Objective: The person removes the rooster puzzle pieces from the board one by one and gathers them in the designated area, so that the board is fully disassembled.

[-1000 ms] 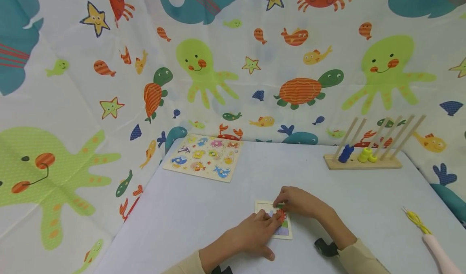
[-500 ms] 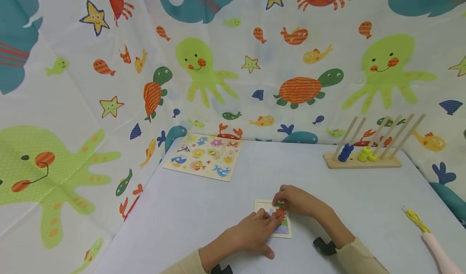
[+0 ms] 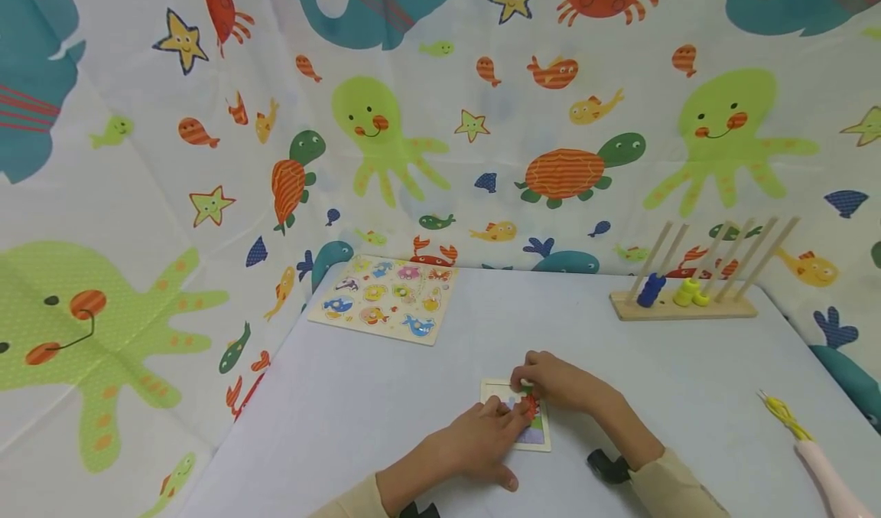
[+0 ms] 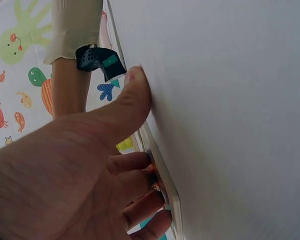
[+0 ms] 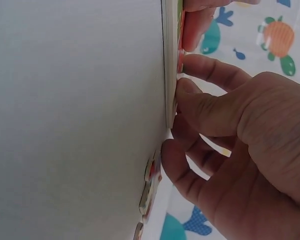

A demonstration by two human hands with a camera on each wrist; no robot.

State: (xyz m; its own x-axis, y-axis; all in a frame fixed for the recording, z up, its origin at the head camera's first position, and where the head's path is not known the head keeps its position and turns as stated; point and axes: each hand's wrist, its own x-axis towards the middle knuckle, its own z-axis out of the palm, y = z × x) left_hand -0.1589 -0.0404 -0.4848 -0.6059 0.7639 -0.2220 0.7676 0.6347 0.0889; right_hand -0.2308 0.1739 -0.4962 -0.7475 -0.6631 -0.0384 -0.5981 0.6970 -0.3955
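Observation:
A small jigsaw puzzle (image 3: 535, 435) in a pale wooden frame lies on the white table, with red, green and purple parts showing. My left hand (image 3: 478, 443) lies palm down across it, fingers extended and fingertips on the picture, thumb apart on the near side. In the left wrist view the left fingers (image 4: 140, 182) reach over the edge of the frame (image 4: 165, 175). My right hand (image 3: 554, 380) is at the puzzle's far edge with bent fingers. In the right wrist view its thumb and index fingertips touch the puzzle's face near a corner; no separate piece shows between them.
A sea-animal peg puzzle board (image 3: 385, 298) lies at the back left. At the back right stands a wooden peg rack (image 3: 684, 310) with blue and yellow beads. A pink-handled item with a yellow cord (image 3: 822, 468) lies at the right. A printed sea-creature cloth (image 3: 427, 143) hangs behind.
My right hand has shifted slightly left along the puzzle's far edge. The left hand and the puzzle have stayed in place.

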